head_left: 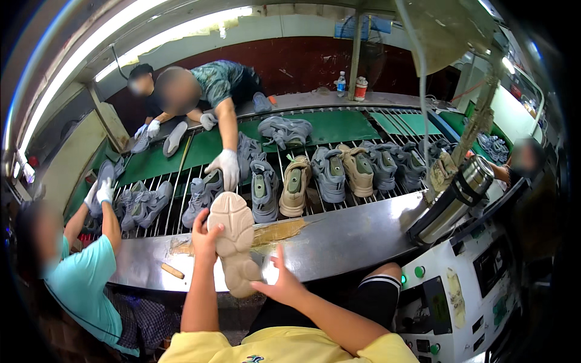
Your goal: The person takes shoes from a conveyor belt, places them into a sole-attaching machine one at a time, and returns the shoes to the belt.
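Note:
A cream shoe sole (233,233) is held upright in front of me, its tread side in view and its heel end low. My left hand (206,237) is closed on the sole's left edge. My right hand (283,283) is by the heel, fingers apart, with one tip touching or very near the edge. Just beyond stand a grey sneaker (264,190) and a beige sneaker (295,186) on the roller rack. Across from me, a co-worker's white-gloved hand (225,168) reaches onto a grey sneaker beside the sole's toe.
The metal bench edge (339,248) runs before me, with a small wooden-looking piece (173,270) on it. More sneakers line the rack (175,215). A steel flask (454,199) leans at right above a control panel (433,302). A person in turquoise (85,284) handles a shoe at left.

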Demonstrator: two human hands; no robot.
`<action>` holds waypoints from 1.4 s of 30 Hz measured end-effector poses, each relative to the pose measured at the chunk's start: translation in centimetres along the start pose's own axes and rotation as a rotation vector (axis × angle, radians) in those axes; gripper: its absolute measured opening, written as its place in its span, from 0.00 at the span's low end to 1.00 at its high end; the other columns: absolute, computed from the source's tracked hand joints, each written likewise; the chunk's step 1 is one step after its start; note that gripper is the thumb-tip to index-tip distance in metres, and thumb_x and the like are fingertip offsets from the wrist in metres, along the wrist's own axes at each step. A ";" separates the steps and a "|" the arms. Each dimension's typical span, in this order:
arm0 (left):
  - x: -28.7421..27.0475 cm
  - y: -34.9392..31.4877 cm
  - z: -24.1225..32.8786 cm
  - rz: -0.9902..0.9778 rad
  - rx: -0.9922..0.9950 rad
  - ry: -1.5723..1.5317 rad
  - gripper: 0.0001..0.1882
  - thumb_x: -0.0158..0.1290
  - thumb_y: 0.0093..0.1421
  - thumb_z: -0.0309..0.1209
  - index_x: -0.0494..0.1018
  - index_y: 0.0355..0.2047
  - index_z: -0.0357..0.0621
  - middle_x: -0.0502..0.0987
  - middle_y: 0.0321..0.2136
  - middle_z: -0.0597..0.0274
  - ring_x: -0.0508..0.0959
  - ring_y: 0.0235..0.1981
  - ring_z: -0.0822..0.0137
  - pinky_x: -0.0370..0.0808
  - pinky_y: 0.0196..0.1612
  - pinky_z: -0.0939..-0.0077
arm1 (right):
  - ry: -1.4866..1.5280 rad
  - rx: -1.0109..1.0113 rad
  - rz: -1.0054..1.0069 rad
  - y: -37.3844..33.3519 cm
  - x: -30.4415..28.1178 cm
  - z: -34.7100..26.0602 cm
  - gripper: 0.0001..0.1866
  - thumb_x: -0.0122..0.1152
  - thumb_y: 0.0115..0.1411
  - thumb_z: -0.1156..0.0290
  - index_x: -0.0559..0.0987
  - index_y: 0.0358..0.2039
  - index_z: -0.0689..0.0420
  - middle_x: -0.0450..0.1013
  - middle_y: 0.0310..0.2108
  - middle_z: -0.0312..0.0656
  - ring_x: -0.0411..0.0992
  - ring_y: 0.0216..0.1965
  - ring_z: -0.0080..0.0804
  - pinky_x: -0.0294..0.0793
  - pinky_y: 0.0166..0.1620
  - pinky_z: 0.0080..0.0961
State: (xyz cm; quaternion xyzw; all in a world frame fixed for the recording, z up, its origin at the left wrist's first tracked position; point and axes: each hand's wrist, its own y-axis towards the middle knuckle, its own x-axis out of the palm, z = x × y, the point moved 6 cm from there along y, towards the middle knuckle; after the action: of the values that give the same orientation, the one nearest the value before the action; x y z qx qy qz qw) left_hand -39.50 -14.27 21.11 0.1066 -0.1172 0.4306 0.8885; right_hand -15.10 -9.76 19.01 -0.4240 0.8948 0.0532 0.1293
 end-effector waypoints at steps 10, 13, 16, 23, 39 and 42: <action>21.8 -17.1 5.0 -0.474 0.504 0.317 0.28 0.61 0.42 0.20 0.68 0.47 0.37 0.69 0.52 0.41 0.70 0.55 0.52 0.65 0.57 0.63 | -0.257 -0.468 0.634 -6.2 -8.2 -0.2 0.64 0.70 0.47 0.56 0.27 0.63 0.63 0.52 0.61 0.60 0.56 0.62 0.51 0.58 0.60 0.45; 29.3 -23.3 7.6 -0.877 0.691 0.174 0.23 0.64 0.42 0.27 0.73 0.41 0.38 0.67 0.53 0.35 0.70 0.55 0.45 0.67 0.55 0.62 | 1.256 -0.631 0.708 -11.0 -14.0 2.0 0.56 0.65 0.54 0.65 0.29 0.65 0.52 0.51 0.63 0.53 0.56 0.62 0.46 0.56 0.62 0.45; 34.9 -27.9 7.7 -1.273 0.614 -0.140 0.11 0.58 0.47 0.23 0.76 0.33 0.36 0.76 0.43 0.44 0.78 0.44 0.52 0.74 0.46 0.69 | 0.112 -0.556 1.221 -24.1 -23.0 -1.0 0.63 0.74 0.43 0.63 0.35 0.66 0.55 0.50 0.64 0.49 0.52 0.64 0.43 0.56 0.62 0.41; 37.5 -29.3 -6.1 -1.381 0.243 0.061 0.04 0.51 0.56 0.19 0.75 0.29 0.32 0.79 0.23 0.58 0.78 0.24 0.71 0.74 0.30 0.80 | -0.152 -0.230 1.865 -55.1 -36.3 -2.0 0.64 0.70 0.25 0.77 0.48 0.67 0.53 0.56 0.62 0.44 0.59 0.59 0.40 0.59 0.61 0.37; 25.5 -15.9 -26.7 -0.750 -0.161 0.404 0.04 0.48 0.61 0.23 0.71 0.30 0.36 0.70 0.19 0.68 0.68 0.19 0.79 0.65 0.24 0.84 | -0.597 1.558 1.503 -75.6 -64.7 5.9 0.54 0.67 0.35 0.60 0.56 0.65 0.57 0.62 0.59 0.54 0.64 0.58 0.47 0.66 0.55 0.35; 26.4 -15.8 -26.5 -0.701 -0.215 0.382 0.05 0.48 0.60 0.24 0.72 0.30 0.36 0.70 0.18 0.68 0.68 0.19 0.78 0.66 0.25 0.85 | -0.568 1.508 1.509 -77.8 -64.4 9.6 0.51 0.67 0.37 0.57 0.58 0.63 0.57 0.67 0.55 0.54 0.67 0.54 0.48 0.68 0.53 0.37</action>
State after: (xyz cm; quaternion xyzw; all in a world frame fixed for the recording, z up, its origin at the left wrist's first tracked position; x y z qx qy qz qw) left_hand -8.00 3.38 2.42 -0.0353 0.0491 0.0991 0.9932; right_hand 85.83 -9.20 28.74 0.4465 0.6642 -0.3455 0.4900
